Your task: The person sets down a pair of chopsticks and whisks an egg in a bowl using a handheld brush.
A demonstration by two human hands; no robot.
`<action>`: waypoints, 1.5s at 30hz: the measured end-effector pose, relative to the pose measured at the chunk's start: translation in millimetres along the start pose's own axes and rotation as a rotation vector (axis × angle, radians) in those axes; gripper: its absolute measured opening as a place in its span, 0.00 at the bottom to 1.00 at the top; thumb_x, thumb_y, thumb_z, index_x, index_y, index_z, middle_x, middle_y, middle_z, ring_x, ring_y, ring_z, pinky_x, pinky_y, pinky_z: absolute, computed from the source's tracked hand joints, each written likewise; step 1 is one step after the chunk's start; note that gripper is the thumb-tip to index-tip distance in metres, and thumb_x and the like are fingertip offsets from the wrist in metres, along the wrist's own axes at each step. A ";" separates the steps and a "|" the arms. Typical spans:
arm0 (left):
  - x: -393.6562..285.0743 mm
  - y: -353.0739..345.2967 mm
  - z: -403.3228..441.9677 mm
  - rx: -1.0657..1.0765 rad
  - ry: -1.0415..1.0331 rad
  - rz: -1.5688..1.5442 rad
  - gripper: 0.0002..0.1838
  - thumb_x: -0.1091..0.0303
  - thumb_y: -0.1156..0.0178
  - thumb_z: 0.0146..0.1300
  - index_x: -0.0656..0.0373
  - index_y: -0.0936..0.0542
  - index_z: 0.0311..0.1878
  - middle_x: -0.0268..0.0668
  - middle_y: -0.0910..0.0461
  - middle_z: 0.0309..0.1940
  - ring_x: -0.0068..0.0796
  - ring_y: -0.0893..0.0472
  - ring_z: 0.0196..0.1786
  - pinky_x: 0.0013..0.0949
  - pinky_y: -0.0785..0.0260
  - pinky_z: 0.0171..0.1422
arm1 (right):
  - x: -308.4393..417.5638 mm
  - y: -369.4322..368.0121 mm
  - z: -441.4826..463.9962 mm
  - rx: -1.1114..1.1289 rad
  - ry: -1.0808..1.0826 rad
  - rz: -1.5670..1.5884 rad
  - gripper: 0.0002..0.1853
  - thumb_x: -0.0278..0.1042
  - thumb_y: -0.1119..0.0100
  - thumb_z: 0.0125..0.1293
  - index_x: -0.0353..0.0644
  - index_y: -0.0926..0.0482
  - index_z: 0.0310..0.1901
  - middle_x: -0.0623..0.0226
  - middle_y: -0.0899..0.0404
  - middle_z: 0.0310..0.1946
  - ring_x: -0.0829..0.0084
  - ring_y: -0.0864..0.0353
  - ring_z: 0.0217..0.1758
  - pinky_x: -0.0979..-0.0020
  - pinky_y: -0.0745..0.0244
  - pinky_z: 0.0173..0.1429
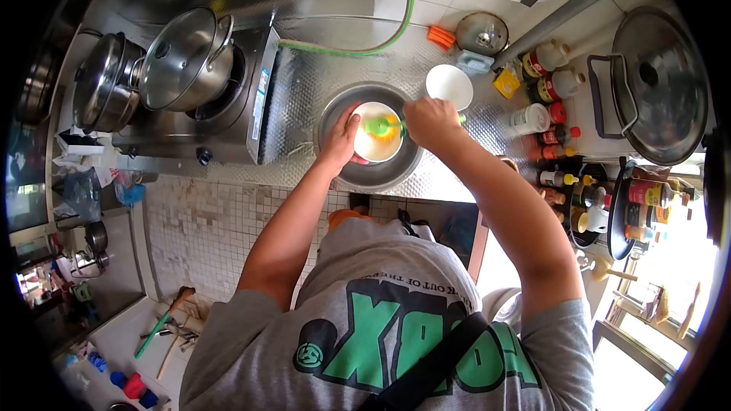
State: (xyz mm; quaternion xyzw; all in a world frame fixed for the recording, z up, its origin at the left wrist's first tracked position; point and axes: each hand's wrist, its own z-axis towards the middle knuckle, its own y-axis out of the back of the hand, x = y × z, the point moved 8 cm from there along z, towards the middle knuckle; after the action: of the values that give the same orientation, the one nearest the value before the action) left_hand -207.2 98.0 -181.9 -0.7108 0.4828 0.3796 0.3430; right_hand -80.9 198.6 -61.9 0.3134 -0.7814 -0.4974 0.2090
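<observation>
A white bowl (371,154) with yellow and whitish contents is held over a wide metal basin (335,106). My left hand (342,137) grips the bowl's left side, fingers wrapped round its wall. In my closed right hand (432,123) is a green utensil (377,126), its head inside the bowl among the contents and its handle end showing past my fist. Just behind my right hand stands a second white bowl (449,87) on the metal counter.
A gas stove (228,133) with a lidded pot (183,61) and another pot (110,84) is at the left. Seasoning bottles (560,85) line the right side, near a large lid (659,84). A green hose (365,52) crosses the counter's back.
</observation>
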 end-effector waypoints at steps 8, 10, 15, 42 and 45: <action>0.6 11.2 0.8 0.009 0.096 -0.015 0.26 0.44 0.56 0.79 0.36 0.36 0.75 0.37 0.31 0.67 0.39 0.18 0.55 0.42 0.14 0.34 | 3.7 -2.3 -1.0 -0.258 0.266 -0.196 0.10 0.34 0.46 0.69 0.47 0.16 0.46 0.66 0.15 0.43 0.63 0.14 0.48 0.64 0.19 0.49; -4.9 11.7 1.7 0.009 0.027 0.043 0.25 0.46 0.56 0.79 0.39 0.36 0.75 0.39 0.31 0.68 0.39 0.17 0.53 0.40 0.14 0.32 | -4.9 0.2 -0.7 -0.071 0.121 -0.056 0.11 0.31 0.48 0.69 0.45 0.15 0.44 0.61 0.14 0.43 0.59 0.12 0.46 0.61 0.18 0.48; -8.9 4.6 1.5 -0.035 -0.038 0.056 0.25 0.50 0.55 0.80 0.42 0.36 0.75 0.40 0.32 0.68 0.38 0.17 0.52 0.38 0.13 0.31 | -21.4 3.2 1.1 -0.054 0.022 0.038 0.11 0.31 0.49 0.68 0.47 0.14 0.40 0.60 0.12 0.39 0.58 0.11 0.42 0.59 0.18 0.44; -45.3 -210.1 5.2 0.374 -0.006 0.088 0.26 0.56 0.48 0.77 0.44 0.40 0.75 0.39 0.30 0.66 0.38 0.18 0.56 0.42 0.13 0.33 | -194.1 -14.0 -193.9 -0.098 -0.202 0.644 0.17 0.35 0.39 0.62 0.39 0.15 0.51 0.54 0.14 0.39 0.59 0.13 0.42 0.62 0.20 0.49; -49.2 -246.1 5.0 0.375 -0.061 0.202 0.25 0.57 0.47 0.77 0.45 0.36 0.73 0.42 0.30 0.67 0.42 0.18 0.55 0.40 0.14 0.31 | -219.0 -27.1 -235.4 -0.242 -0.288 0.775 0.17 0.36 0.38 0.62 0.41 0.16 0.52 0.52 0.13 0.40 0.54 0.13 0.45 0.61 0.20 0.52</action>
State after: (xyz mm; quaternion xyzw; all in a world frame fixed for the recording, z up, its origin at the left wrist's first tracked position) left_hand 12.7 196.8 -111.6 -0.5708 0.6030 0.3370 0.4440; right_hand 234.0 190.9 8.5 -0.1026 -0.7988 -0.5088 0.3043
